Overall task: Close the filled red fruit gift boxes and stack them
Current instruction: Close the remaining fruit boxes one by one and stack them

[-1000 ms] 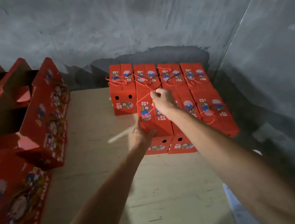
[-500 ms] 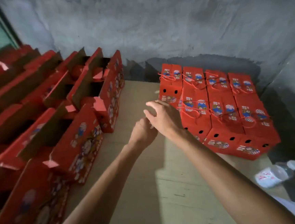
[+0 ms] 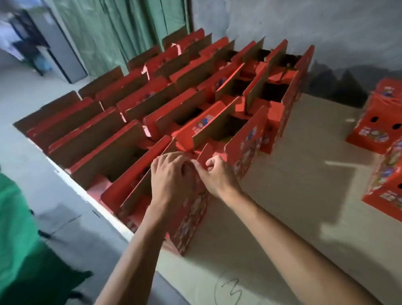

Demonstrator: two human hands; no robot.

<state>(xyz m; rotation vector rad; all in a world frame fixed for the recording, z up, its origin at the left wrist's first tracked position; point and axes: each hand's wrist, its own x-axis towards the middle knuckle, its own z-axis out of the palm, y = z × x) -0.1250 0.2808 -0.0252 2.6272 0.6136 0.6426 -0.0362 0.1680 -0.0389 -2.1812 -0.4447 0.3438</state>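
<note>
Several open red gift boxes point(image 3: 180, 98) stand in rows on the left of the cardboard-covered platform point(image 3: 296, 192), flaps upright. Both my hands are on the nearest open box point(image 3: 191, 216) at the platform's front left. My left hand point(image 3: 173, 176) lies over its top edge with the fingers curled down onto the flaps. My right hand point(image 3: 217, 175) pinches a small red end flap point(image 3: 206, 153) of that box. Closed red boxes point(image 3: 395, 159) sit at the right edge, with round holes in their ends. What is inside the open boxes is dark and hidden.
A grey concrete wall runs behind the boxes, with a green curtain point(image 3: 120, 23) at the back left. Green cloth point(image 3: 10, 230) fills the lower left beside the platform edge. A circled number is drawn on the cardboard point(image 3: 234, 293) near me. A blurred person point(image 3: 12, 40) is far left.
My view has swung left from the closed stack to the open boxes. Both hands left the closed boxes and now rest on the nearest open box, the right one pinching a flap.
</note>
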